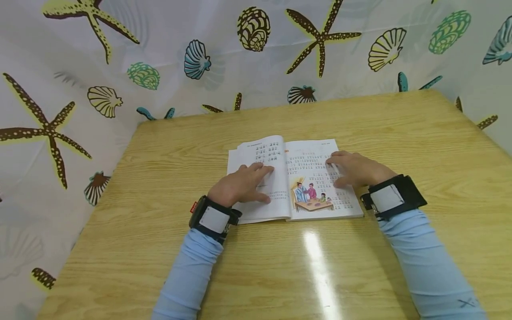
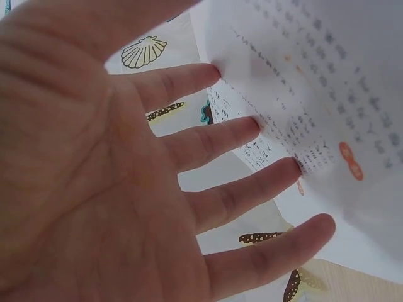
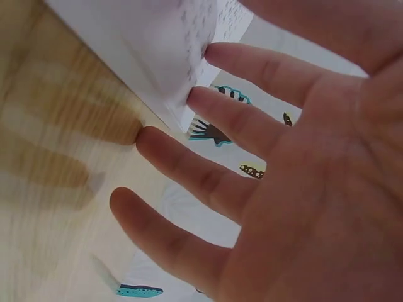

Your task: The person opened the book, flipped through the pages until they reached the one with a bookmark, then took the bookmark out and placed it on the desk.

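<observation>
An open book (image 1: pixel 280 213) lies flat on the wooden table, its right page carrying printed text and a coloured picture of people at a table. My left hand (image 1: pixel 244 184) rests on the left page, fingers spread and fairly straight. In the left wrist view its fingertips meet the printed page (image 2: pixel 315 113). On the right page's outer side lies my right hand (image 1: pixel 360 169), fingers extended. The right wrist view shows two of its fingertips at the book's edge (image 3: pixel 145 82), with the other two fingers beyond it over the wood.
The wooden table (image 1: pixel 180 155) stretches around the book on all sides. Behind it and to the left hangs a white cloth (image 1: pixel 168 26) printed with shells and starfish. Each wrist wears a black strap (image 1: pixel 394 195), below which are light blue sleeves (image 1: pixel 188 271).
</observation>
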`<action>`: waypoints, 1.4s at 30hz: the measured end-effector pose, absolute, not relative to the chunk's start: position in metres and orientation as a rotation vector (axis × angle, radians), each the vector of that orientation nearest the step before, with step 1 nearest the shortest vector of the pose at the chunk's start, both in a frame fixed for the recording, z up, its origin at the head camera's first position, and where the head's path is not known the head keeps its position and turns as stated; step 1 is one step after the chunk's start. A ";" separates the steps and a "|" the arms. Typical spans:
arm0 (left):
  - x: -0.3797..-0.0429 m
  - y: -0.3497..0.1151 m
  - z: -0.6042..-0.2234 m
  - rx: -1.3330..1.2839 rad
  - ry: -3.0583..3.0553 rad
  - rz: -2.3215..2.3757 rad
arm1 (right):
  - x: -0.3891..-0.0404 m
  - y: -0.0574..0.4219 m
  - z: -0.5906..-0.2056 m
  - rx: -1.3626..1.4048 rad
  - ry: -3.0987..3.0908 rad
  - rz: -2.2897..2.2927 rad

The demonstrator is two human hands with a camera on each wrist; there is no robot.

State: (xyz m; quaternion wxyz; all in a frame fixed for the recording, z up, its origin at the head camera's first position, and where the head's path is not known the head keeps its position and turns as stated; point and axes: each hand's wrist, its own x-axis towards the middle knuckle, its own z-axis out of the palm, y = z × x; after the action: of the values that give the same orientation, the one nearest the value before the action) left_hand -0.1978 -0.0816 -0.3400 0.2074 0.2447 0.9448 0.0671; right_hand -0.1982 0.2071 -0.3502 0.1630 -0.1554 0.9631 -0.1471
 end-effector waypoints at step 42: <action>-0.199 -0.080 -0.340 0.666 2.624 0.175 | -0.194 0.202 -0.337 -0.332 3.054 -0.752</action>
State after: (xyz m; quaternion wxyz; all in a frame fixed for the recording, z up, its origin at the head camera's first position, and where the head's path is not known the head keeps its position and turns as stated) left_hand -0.1991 -0.0801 -0.3398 0.2127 0.2398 0.9452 0.0629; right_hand -0.1943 0.2016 -0.3370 -0.0104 -0.1049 0.9656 -0.2379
